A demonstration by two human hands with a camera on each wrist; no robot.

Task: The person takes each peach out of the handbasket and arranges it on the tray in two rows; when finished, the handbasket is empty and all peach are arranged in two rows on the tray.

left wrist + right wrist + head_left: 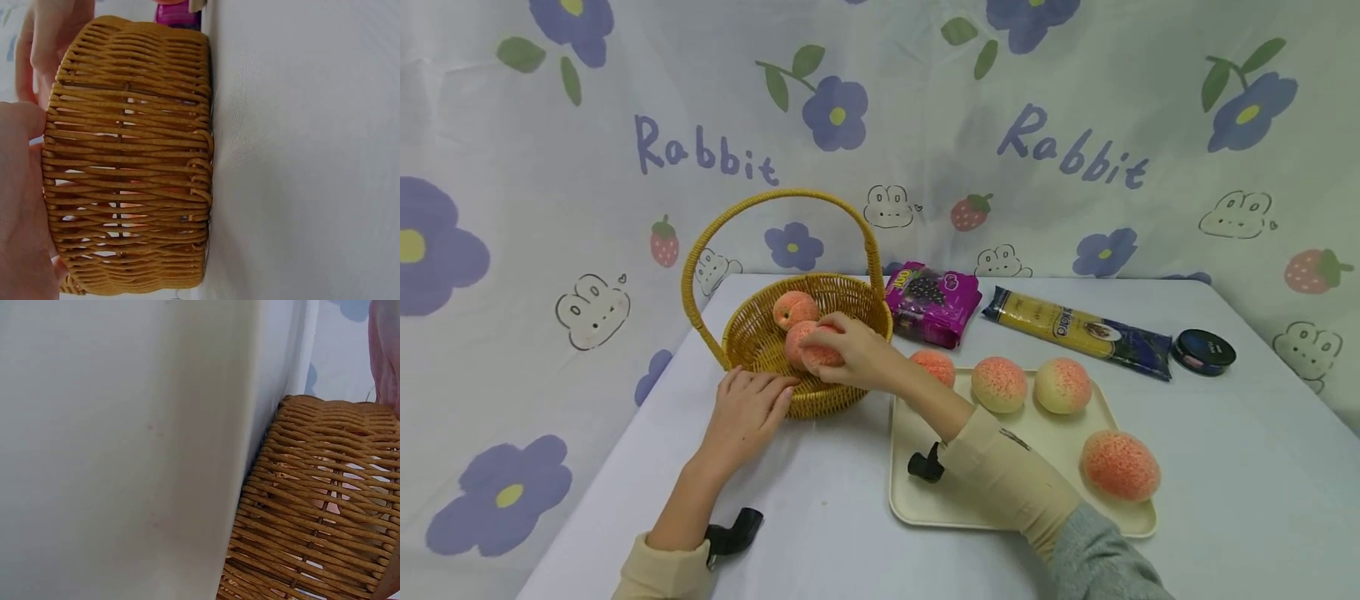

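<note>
Head and wrist views of a handled wicker basket (831, 404) standing upright at the far left of a white-covered table (842, 517). The right hand (856, 354) reaches over the rim, its fingers bent and closed around a held peach (824, 358), with only a small gap left between thumb and fingers. This peach lies inside the basket, just beside a middle peach (795, 343) and a rear peach (795, 309); whether it bears on the basket floor cannot be told. The left hand (748, 412) grips the near-left rim, its fingers bent over the edge, barely open. Likely faults: release against the curved side of the middle peach could set the round fruit rolling; a forearm swung low could nudge the left tray peach (934, 367), which it partly hides; uneven pressure by the left hand on the rim could tip the light basket. Count: 7 peaches, 3 within the basket and 4 on the cream tray (951, 510), the latter including the centre tray peach (999, 384), the right tray peach (1063, 386) and the near tray peach (1121, 465); 1 basket; 1 tray; 1 purple berry-printed packet (931, 304); 1 spaghetti packet (1078, 332); 1 dark round tin (1203, 352); 2 black wrist fittings (735, 532).
</note>
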